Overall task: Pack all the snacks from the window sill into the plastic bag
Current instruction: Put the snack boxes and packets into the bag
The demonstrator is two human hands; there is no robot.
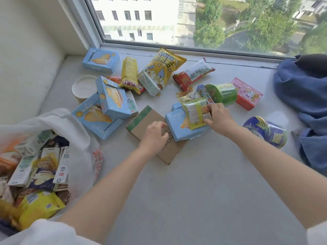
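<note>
From the head view, the right hand (218,115) pinched a yellow-green snack packet (195,112) lying on a pale blue box (184,127), and there was the danger: smaller pouches were piled just behind it, so a quick lift could have dragged them off toward the green cup (223,93). The left hand (154,136) rested on the brown cardboard box (152,133), fingers curled at its edge beside the blue box, though a firm grip couldn't be made out. Both forearms reached forward, palms down. Plenty of snacks lay scattered on the window sill (203,183); the plastic bag (79,131) sat open at the left, half full.
</note>
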